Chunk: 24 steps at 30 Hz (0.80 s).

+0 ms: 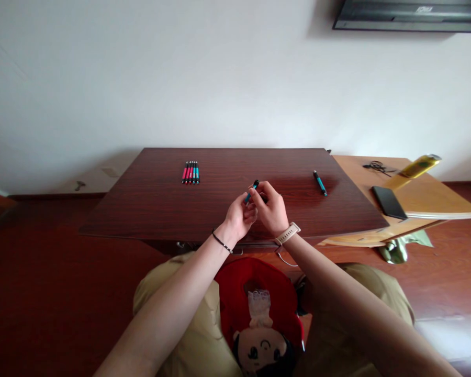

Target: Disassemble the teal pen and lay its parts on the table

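Item: teal pen (252, 191), black-tipped, held above the dark worktop (160, 209), its tip slanting up and away. Left hand (240, 215): grip closed on the pen's lower barrel. Right hand (270, 209): grip closed just beside, seemingly on the same pen, though the fingers hide the contact. Far left of the grip: row of pink and teal pens (190, 172), lying side by side. Right of the grip: single teal pen (320, 183), lying apart. Further right, on a lighter side table (435, 201): black phone (389, 202)
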Each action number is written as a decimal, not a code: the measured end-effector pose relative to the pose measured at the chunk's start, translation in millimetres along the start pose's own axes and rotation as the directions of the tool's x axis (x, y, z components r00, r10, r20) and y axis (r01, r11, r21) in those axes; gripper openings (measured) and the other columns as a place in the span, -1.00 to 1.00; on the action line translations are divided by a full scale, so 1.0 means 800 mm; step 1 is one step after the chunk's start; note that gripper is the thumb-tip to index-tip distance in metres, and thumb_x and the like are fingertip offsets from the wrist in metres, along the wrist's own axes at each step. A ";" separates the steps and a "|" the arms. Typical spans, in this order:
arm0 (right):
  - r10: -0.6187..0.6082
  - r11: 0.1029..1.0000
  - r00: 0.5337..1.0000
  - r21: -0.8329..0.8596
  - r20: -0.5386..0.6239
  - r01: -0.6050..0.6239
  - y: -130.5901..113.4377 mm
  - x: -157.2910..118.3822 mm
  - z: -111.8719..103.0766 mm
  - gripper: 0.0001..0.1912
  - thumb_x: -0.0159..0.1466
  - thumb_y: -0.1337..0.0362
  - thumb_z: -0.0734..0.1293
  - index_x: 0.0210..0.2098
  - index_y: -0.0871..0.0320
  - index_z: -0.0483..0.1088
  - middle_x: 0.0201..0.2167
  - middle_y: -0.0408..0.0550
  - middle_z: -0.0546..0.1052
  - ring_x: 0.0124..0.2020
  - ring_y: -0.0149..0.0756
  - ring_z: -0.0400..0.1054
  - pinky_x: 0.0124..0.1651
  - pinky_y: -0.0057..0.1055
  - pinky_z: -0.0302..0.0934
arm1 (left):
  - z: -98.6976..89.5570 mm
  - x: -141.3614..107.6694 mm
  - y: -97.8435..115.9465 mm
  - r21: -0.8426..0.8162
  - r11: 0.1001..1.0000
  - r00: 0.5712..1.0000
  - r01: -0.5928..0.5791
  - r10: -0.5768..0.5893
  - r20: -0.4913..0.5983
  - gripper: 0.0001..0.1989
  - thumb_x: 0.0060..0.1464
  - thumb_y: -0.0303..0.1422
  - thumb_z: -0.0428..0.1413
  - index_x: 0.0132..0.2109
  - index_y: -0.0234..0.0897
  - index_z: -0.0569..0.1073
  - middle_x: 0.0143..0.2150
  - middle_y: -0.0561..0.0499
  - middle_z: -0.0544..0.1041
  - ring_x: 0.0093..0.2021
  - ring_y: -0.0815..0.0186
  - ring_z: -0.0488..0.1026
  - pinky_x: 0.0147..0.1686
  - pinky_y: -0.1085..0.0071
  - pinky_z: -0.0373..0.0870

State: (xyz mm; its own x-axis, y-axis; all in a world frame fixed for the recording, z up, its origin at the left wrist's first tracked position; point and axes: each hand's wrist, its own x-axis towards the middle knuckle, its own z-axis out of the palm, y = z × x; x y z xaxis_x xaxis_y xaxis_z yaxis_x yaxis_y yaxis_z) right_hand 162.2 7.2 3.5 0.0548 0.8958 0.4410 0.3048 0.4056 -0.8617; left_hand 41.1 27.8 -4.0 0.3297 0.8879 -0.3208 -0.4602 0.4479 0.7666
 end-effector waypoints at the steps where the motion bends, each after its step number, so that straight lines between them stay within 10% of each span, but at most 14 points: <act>1: 0.006 1.000 0.999 0.019 -0.036 -0.005 0.002 0.001 -0.002 -0.68 0.53 -0.08 0.34 -0.10 0.04 0.44 -0.28 -0.14 0.61 -0.32 -0.29 0.50 -0.21 -0.34 0.34 | 0.000 0.000 0.001 0.052 0.998 1.000 -0.017 0.017 0.003 -0.68 0.35 -0.29 0.13 -0.39 -0.21 0.30 -0.53 0.21 0.14 -0.64 0.52 -0.05 -0.65 0.53 -0.13; 6: -0.036 0.993 0.988 -0.121 -0.152 0.018 0.024 0.014 -0.043 -0.65 0.54 -0.11 0.32 -0.15 0.04 0.43 -0.31 -0.15 0.55 -0.33 -0.31 0.40 -0.23 -0.37 0.25 | -0.008 -0.001 0.019 0.391 0.897 0.972 -0.206 0.233 -0.022 -0.75 0.33 -0.42 0.13 -0.39 -0.25 0.47 -0.50 0.09 0.33 -0.55 0.42 0.14 -0.52 0.48 -0.06; 13: 0.070 0.862 0.988 -0.490 -0.135 -0.128 0.087 0.024 -0.113 -0.62 0.51 -0.12 0.25 -0.07 0.05 0.44 -0.24 0.07 0.70 -0.23 -0.08 0.58 -0.10 -0.24 0.32 | -0.031 0.009 0.038 0.761 0.527 0.842 -0.379 0.538 0.047 -0.65 0.29 -0.45 0.32 -0.41 -0.15 0.37 -0.47 0.08 0.22 -0.26 0.17 0.41 -0.26 0.44 0.14; 24: 0.133 0.773 0.985 -0.612 -0.106 -0.170 0.131 0.026 -0.114 -0.64 0.46 -0.07 0.30 -0.09 0.05 0.56 -0.20 0.11 0.69 -0.21 -0.02 0.51 -0.13 -0.20 0.26 | -0.046 0.050 0.014 0.916 0.002 0.796 -0.402 0.495 0.349 -0.80 0.36 -0.48 0.18 -0.24 -0.15 0.34 -0.17 -0.11 0.46 -0.06 0.05 0.43 0.10 0.22 0.34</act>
State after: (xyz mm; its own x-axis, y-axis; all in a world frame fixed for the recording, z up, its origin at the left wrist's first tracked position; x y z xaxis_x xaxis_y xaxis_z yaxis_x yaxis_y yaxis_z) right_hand 282.0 51.7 -54.8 0.1957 0.9172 0.3470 0.8078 0.0498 -0.5873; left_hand 18.6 71.8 -28.8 0.3224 0.8917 0.3177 0.6212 -0.4525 0.6398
